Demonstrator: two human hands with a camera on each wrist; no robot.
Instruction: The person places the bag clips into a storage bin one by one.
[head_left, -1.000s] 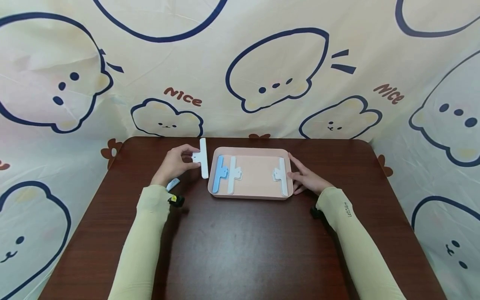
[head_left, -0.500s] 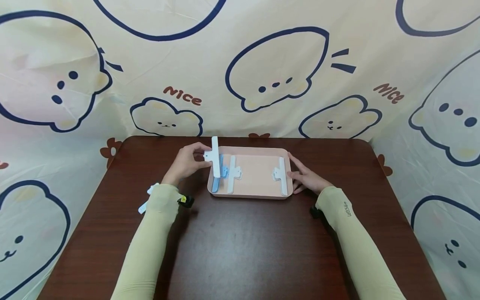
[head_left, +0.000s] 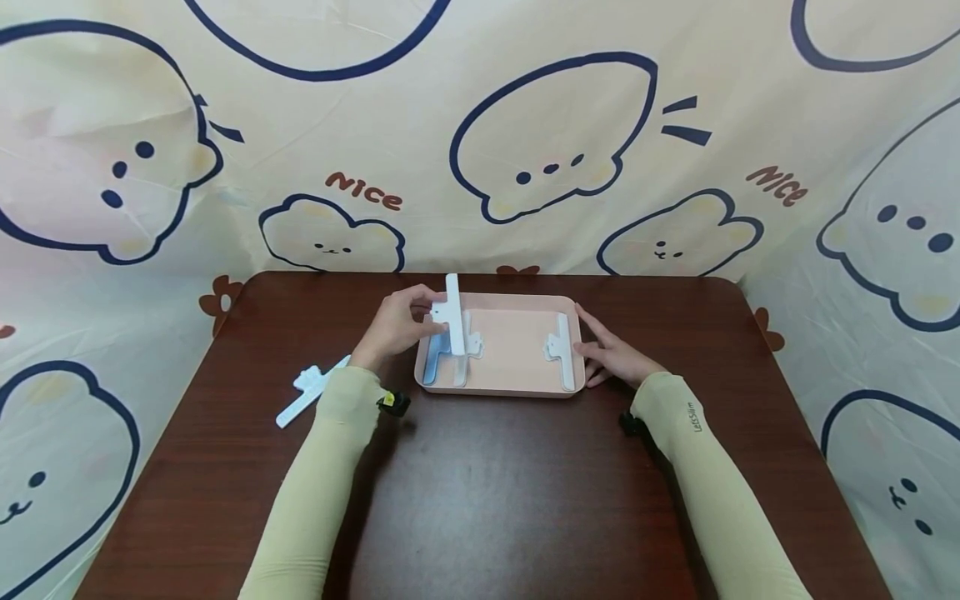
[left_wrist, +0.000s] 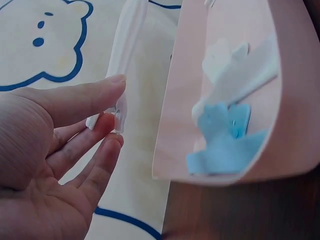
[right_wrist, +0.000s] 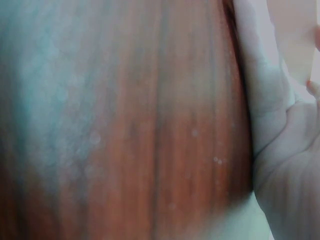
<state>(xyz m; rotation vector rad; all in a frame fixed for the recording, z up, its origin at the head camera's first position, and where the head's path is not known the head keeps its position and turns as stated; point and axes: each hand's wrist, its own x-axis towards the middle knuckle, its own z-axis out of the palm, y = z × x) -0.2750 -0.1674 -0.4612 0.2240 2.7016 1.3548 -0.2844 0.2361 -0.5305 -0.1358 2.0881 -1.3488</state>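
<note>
A cream cloth printed with navy-outlined bears hangs behind and around a dark brown wooden table (head_left: 487, 500). Far left on the table lies a white clip (head_left: 309, 390), slanted, partly hidden by the left sleeve. Next comes the left hand (head_left: 397, 327), its fingers (left_wrist: 85, 102) and thumb pinched on the handle of a second white clip (head_left: 452, 325), which is held upright in the air over the left end of the pink tray (head_left: 501, 390) (the left wrist view shows the long bar of this clip standing up from the fingertips, beside the tray's wall). Inside the tray, under and just right of the held clip, a blue clip (head_left: 434, 367) lies along the left wall with another white clip (head_left: 467, 354) right beside it. A bare stretch of tray floor follows, then one more white clip (head_left: 563, 354) lying near the right wall. The right hand (head_left: 613, 357) rests on the table against the tray's right wall, fingers straight and loosely together, gripping nothing. Both forearms wear pale green sleeves.
</note>
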